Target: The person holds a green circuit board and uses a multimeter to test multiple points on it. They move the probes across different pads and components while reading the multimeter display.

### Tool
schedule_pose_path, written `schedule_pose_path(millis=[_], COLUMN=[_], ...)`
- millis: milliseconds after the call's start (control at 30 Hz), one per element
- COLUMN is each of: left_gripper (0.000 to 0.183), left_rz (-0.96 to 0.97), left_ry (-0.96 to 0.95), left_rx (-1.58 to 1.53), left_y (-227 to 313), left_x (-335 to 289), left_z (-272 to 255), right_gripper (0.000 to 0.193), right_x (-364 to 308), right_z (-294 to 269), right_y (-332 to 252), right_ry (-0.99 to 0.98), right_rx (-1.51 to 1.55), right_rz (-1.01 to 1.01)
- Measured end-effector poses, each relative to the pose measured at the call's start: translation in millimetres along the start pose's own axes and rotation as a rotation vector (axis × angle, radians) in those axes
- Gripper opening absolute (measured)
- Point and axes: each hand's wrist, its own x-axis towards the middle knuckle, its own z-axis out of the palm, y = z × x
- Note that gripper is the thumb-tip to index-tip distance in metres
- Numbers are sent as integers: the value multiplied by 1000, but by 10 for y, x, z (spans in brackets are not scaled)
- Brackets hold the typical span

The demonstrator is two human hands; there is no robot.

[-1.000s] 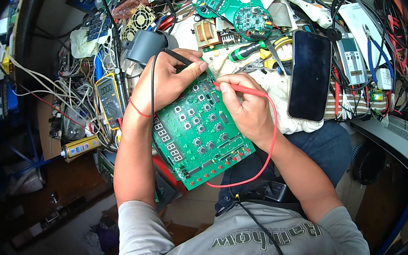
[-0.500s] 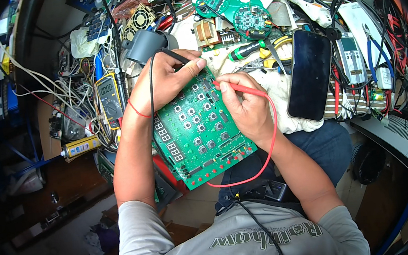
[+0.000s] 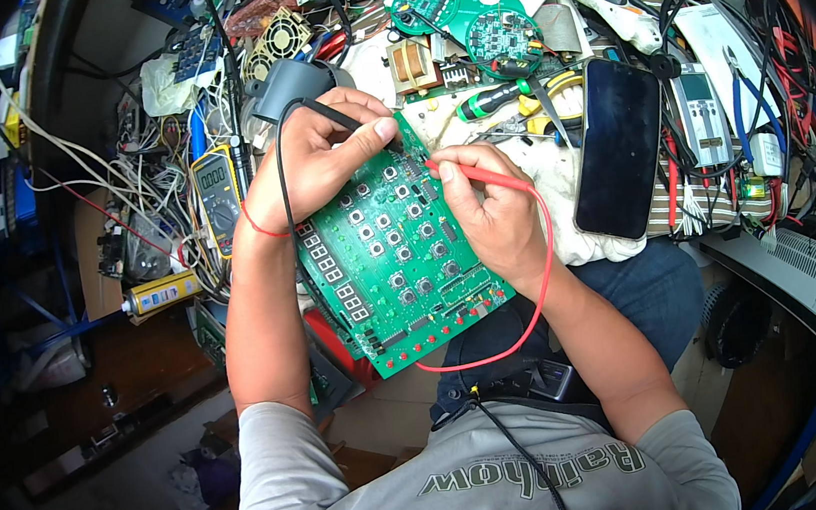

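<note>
my left hand (image 3: 317, 165) grips the black probe (image 3: 337, 117), thumb and fingers closed on it, its tip at the top edge of the green board (image 3: 388, 257). my right hand (image 3: 489, 210) pinches the red probe (image 3: 480, 176), its tip touching the board near the upper right corner. the board lies tilted across my lap, between both hands, rows of push buttons facing up. the red lead (image 3: 525, 312) loops below my right wrist. a yellow meter (image 3: 217, 198) sits just left of my left wrist, and a dark phone (image 3: 622, 145) lies on the cloth (image 3: 561, 187) to the right.
</note>
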Motion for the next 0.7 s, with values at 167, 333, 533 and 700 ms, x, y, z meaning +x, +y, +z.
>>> schedule_pose_path(millis=[167, 333, 533, 700], left_gripper=[19, 18, 17, 16], left_rz=[42, 59, 53, 57], left_ry=[-77, -96, -93, -90], left_rx=[40, 98, 116, 131], left_y=[31, 55, 67, 68], left_x=[-37, -42, -45, -37], left_z=[-23, -8, 8, 11], right_gripper=[12, 12, 18, 18], right_x=[2, 3, -6, -8], right_z=[-1, -4, -32, -28], right_y=[5, -2, -24, -28], right_ry=[1, -4, -47, -42], right_rx=[-4, 11, -11, -14], right_rz=[-11, 9, 35, 40])
